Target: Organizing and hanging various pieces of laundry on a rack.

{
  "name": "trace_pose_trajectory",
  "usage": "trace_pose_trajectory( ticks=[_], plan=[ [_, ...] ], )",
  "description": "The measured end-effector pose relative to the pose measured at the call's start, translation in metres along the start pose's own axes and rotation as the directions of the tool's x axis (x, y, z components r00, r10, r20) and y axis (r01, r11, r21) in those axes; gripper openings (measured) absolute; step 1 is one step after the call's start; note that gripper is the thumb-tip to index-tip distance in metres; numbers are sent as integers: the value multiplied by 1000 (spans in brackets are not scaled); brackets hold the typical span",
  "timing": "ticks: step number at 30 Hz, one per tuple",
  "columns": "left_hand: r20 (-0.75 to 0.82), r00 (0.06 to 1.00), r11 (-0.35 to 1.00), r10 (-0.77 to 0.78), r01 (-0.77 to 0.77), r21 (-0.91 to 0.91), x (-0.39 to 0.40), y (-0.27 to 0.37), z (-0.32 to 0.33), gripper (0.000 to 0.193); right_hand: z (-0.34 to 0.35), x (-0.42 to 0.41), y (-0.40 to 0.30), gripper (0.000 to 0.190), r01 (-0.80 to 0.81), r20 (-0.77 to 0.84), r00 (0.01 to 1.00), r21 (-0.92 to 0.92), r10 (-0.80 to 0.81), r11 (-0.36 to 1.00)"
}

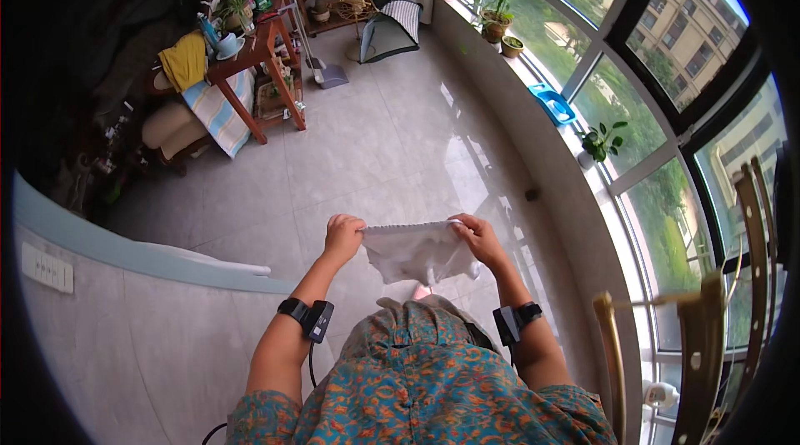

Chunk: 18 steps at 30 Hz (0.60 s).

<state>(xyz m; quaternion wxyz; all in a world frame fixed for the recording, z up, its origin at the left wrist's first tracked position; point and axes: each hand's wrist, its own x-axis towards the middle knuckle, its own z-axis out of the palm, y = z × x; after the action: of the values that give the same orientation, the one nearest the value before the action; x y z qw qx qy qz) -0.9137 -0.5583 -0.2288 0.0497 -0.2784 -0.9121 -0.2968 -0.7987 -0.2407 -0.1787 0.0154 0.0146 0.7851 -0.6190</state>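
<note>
A light grey cloth (412, 254) with a darker stitched-looking top edge is stretched between my hands, at about waist height above the tiled floor. My left hand (344, 237) grips its upper left corner. The upper right corner is pinched in my right hand (480, 239). The lower part of the cloth hangs loose in folds. Behind its bottom edge a bit of a pink thing (422, 291) shows near the floor; I cannot tell what it is.
At the left stands a wooden table (253, 48) with plants and a cup, beside a draped chair. A broom and dustpan (331, 75) are behind it. Potted plants and a blue plastic tray (553, 105) line the windowsill at right. Near me at right is a metal rack (697, 332).
</note>
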Motion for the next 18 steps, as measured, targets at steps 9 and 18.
trace_pose_trajectory(
  ticks=[9,18],
  plan=[
    [203,941,960,272,-280,11,124,-7,6,14,-44,68,14,20,-23,-107,994,-134,8,991],
    [175,890,907,420,-413,-77,218,-60,15,11,-47,142,21,21,-171,-285,951,-168,118,971]
  ],
)
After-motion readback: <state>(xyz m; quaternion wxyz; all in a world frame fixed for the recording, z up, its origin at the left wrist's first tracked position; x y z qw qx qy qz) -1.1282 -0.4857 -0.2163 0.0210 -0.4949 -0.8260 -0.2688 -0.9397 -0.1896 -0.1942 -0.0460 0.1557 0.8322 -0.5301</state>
